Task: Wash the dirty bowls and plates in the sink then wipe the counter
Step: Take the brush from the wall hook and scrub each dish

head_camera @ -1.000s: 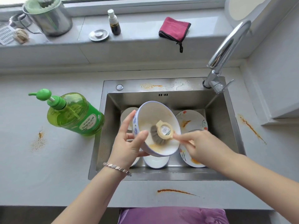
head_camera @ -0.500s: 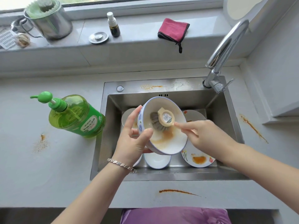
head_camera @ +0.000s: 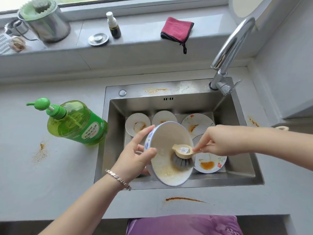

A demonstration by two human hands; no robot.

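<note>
A window frame (head_camera: 128,4) is seen along the top edge, and bright daylight is admitted through it. Below it a pale grey sill (head_camera: 144,33) is set above a jointed grey wall band (head_camera: 50,63). A plain grey side wall (head_camera: 288,61) is met at the right.

A bowl (head_camera: 169,138), white inside with a blue pattern outside, holds yellowish suds. The brush (head_camera: 182,156) has a beige head and grey bristles. A white flowered plate (head_camera: 210,162) carries an orange stain. The soap bottle (head_camera: 76,124) is translucent green, the cloth (head_camera: 177,29) pink edged in black, the pale grey tabletop (head_camera: 50,184) streaked orange.
</note>
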